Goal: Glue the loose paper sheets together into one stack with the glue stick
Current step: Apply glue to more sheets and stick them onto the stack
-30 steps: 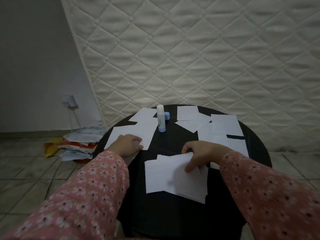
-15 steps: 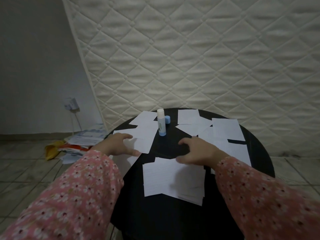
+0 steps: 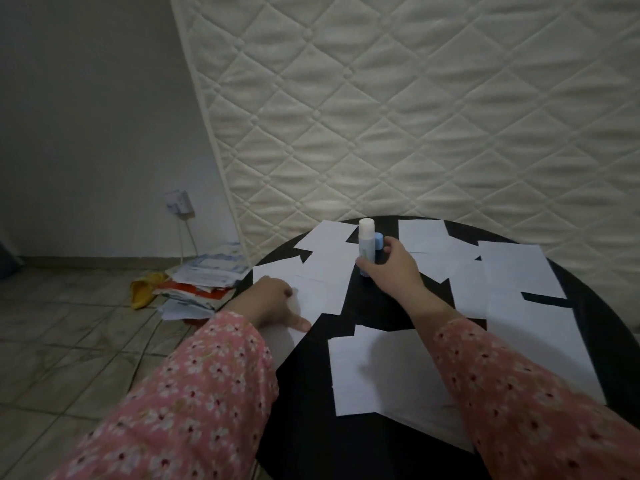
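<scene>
Landmark: glue stick (image 3: 366, 249), upright toward the far side of the round black bench (image 3: 304, 427), its blue cap (image 3: 378, 241) standing just behind it.
Right hand (image 3: 389, 266): fingers and thumb curled round the glue stick's lower body; the stick's base appears to be on the bench.
Left hand (image 3: 273, 303): nearer than the glue stick and to its left, resting on a loose sheet (image 3: 313, 294), fingers partly bent with one extended; whether it pinches the paper cannot be told.
Stack (image 3: 377, 370): several overlapped sheets, nearer than the glue stick; bonding cannot be confirmed.
Loose sheets (image 3: 512, 265): scattered to the left, right and behind the glue stick, separate.
Progress: judged early to middle; a stack is started.
Outstanding: glue and add the many remaining sheets.
</scene>
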